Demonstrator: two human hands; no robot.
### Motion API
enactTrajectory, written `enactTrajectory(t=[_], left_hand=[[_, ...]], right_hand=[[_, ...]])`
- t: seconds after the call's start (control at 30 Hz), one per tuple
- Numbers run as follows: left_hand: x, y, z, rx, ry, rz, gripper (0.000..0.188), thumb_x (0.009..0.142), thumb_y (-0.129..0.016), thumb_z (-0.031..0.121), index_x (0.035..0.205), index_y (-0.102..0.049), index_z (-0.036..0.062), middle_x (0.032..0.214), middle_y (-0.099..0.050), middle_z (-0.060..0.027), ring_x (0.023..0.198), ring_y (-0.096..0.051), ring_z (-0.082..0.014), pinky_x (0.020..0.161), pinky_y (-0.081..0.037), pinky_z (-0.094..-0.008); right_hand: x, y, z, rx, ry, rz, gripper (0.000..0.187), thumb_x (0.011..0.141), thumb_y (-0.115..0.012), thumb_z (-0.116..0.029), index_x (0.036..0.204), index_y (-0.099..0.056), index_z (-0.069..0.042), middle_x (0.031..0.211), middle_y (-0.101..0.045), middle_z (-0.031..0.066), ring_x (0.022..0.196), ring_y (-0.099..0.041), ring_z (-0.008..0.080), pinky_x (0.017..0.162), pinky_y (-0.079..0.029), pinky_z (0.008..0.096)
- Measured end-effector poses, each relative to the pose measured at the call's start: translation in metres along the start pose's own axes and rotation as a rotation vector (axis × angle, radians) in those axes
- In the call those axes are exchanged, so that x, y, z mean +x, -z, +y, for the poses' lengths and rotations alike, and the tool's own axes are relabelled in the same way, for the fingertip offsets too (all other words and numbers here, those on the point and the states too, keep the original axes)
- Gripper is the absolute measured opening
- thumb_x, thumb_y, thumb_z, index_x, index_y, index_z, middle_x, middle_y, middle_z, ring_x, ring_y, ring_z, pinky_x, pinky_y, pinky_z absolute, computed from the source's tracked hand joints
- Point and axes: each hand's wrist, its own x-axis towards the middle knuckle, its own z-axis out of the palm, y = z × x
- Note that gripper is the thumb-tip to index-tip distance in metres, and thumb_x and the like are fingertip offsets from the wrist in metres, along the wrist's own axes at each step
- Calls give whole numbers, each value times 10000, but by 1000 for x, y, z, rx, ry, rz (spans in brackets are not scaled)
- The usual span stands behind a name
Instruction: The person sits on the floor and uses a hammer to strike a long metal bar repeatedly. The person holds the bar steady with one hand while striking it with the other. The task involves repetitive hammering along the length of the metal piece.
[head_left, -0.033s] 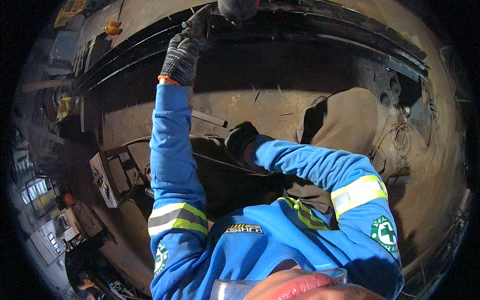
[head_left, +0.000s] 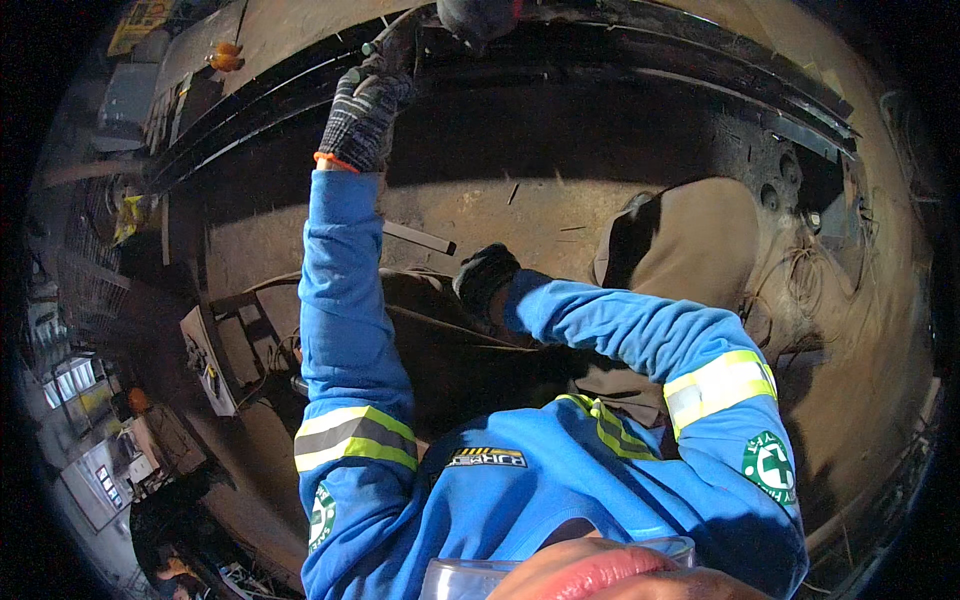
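Observation:
My left hand (head_left: 362,118), in a grey-and-black striped knit glove with an orange cuff, reaches far forward to dark steel lengths (head_left: 290,118). Its fingers are curled around something I cannot make out, beside a grey curved, rod-like piece (head_left: 398,35). Just right of that is a rounded grey shape (head_left: 478,18) with a red edge, cut off by the rim. In a dark glove, my right hand (head_left: 484,276) is closed above my lap; whatever it may hold is hidden. A pale metal bar (head_left: 418,238) with a dark end lies near it, between my forearms.
Long dark steel edges (head_left: 700,85) curve across the far side. Looped cables (head_left: 805,280) and round dark pieces (head_left: 788,168) lie on the brown floor at right. At left stand an open box-like tray (head_left: 215,365) and an orange object (head_left: 226,56). My bent knee (head_left: 695,235) juts forward.
My right hand has shifted very slightly to the right. My left hand stays at the same place with its fingers curled.

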Motion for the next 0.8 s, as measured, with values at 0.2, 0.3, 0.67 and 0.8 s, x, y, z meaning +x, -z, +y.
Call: enactTrajectory(t=[0.2, 0.3, 0.67, 0.8], left_hand=[[-4, -40, 40, 177, -196, -47, 217, 842, -522, 53, 1058, -537, 60, 993, -613, -85, 948, -568, -205, 866, -427, -315], [-1, -39, 53, 545, -57, -217, 305, 815, -473, 34, 1108, -548, 77, 1063, -598, -106, 1049, -520, -260, 958, -360, -379], [-4, -25, 45, -49, 381, 288, 410, 854, -397, 60, 1255, -464, 112, 1310, -448, -138, 1206, -420, -264, 1012, -310, -335], [-15, 36, 7, 619, 468, 327, 219, 823, -474, 121, 963, -625, 47, 963, -587, -129, 910, -539, -246, 780, -410, -335]], right_hand=[[-15, -1, 7, -112, -67, -133, 216, 665, -651, -214, 854, -686, -115, 857, -668, 80, 818, -642, 253, 677, -500, 395], [-26, -3, 12, -97, -88, -167, 227, 685, -637, -219, 885, -678, -118, 898, -659, 84, 862, -628, 254, 700, -493, 396], [-23, 7, 12, -63, -133, -176, 272, 759, -587, -240, 998, -651, -128, 1051, -627, 96, 1023, -576, 257, 786, -469, 397], [-18, -2, 17, -65, -103, -168, 260, 779, -555, -236, 1001, -648, -138, 1045, -629, 95, 994, -591, 267, 777, -471, 404]])
